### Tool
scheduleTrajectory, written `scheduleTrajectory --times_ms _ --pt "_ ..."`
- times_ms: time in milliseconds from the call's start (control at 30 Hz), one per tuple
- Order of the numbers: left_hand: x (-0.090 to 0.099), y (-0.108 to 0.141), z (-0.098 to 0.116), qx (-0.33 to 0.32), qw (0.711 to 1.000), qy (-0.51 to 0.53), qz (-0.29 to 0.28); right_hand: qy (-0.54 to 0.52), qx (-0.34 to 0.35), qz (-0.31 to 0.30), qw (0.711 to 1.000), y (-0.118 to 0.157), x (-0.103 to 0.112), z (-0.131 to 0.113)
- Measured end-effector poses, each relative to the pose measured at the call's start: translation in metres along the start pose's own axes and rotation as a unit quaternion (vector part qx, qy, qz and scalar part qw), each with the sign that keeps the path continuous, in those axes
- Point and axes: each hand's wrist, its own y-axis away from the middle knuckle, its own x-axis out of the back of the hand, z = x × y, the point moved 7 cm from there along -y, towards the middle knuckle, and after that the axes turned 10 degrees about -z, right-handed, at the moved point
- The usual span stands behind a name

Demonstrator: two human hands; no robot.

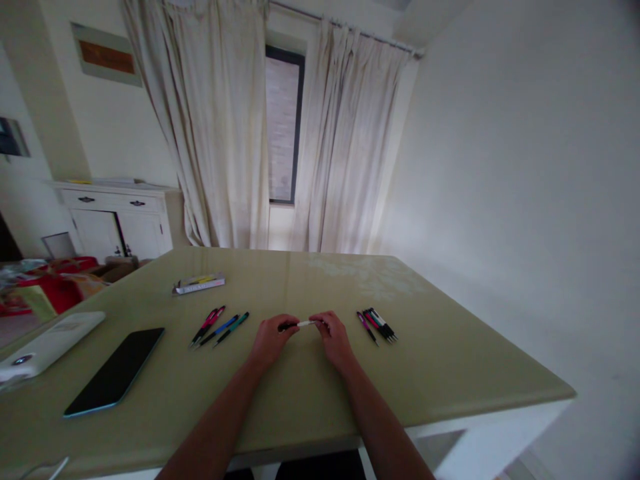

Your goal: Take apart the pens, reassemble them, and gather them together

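Between my two hands, over the middle of the table, lies a white pen (305, 323) with a dark end, held level. My left hand (273, 338) is closed on its dark end. At the other end, the fingers of my right hand (334, 335) pinch the tip. To the left lie several pens: a pink and black pair (208, 326), a blue pen (220, 329) and a teal pen (232, 328). On the right, a purple pen (367, 328) rests beside a close row of pens (381, 325) with black grips.
A small printed box (200, 285) sits further back on the left of the table (300, 283). A dark tablet or phone (116, 372) and a white device (53, 343) lie at the left. A white cable (59, 469) shows at the near left edge.
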Motion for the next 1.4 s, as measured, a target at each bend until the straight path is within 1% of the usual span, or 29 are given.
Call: scheduleTrajectory --times_ms 67,133,300,433,533,667,767,900,1067,1167,1300,1400 --pt "-0.001 0.001 0.001 0.006 1.000 0.008 -0.015 -0.019 -0.004 0.005 1.000 0.000 0.001 0.003" --pt "-0.002 0.001 0.003 0.003 1.000 0.018 -0.024 -0.048 -0.023 0.002 0.999 -0.002 0.001 0.007" --pt "0.000 0.003 0.011 -0.020 0.999 0.026 -0.012 -0.133 -0.075 -0.014 0.988 -0.005 0.001 0.014" --pt "-0.010 0.002 0.010 -0.019 0.999 0.002 -0.051 -0.188 -0.113 0.002 0.976 -0.005 0.002 0.019" --pt "-0.015 0.002 0.009 -0.020 0.997 0.009 -0.074 -0.197 -0.112 0.006 0.974 -0.005 0.002 0.019" --pt "-0.015 0.001 0.008 -0.013 0.996 0.032 -0.078 -0.185 -0.080 0.004 0.979 -0.006 0.002 0.013" --pt "-0.012 0.001 0.009 -0.020 0.998 0.015 -0.062 -0.193 -0.068 -0.004 0.979 -0.006 -0.001 0.010" --pt "-0.009 0.001 0.012 -0.043 0.998 0.003 -0.034 -0.195 -0.072 -0.009 0.978 -0.006 -0.004 0.010" --pt "-0.003 -0.001 0.005 -0.023 1.000 0.008 0.009 -0.181 -0.081 -0.013 0.980 -0.005 -0.004 0.010" --pt "0.001 -0.004 -0.003 -0.005 0.999 0.043 0.026 -0.187 -0.095 -0.006 0.978 -0.005 -0.002 0.012" --pt "0.002 -0.009 -0.017 0.024 0.988 0.151 0.030 -0.219 -0.111 0.011 0.969 -0.006 0.001 0.015" --pt "0.003 -0.011 -0.021 0.018 0.982 0.187 0.033 -0.229 -0.132 -0.001 0.964 -0.005 0.001 0.015"
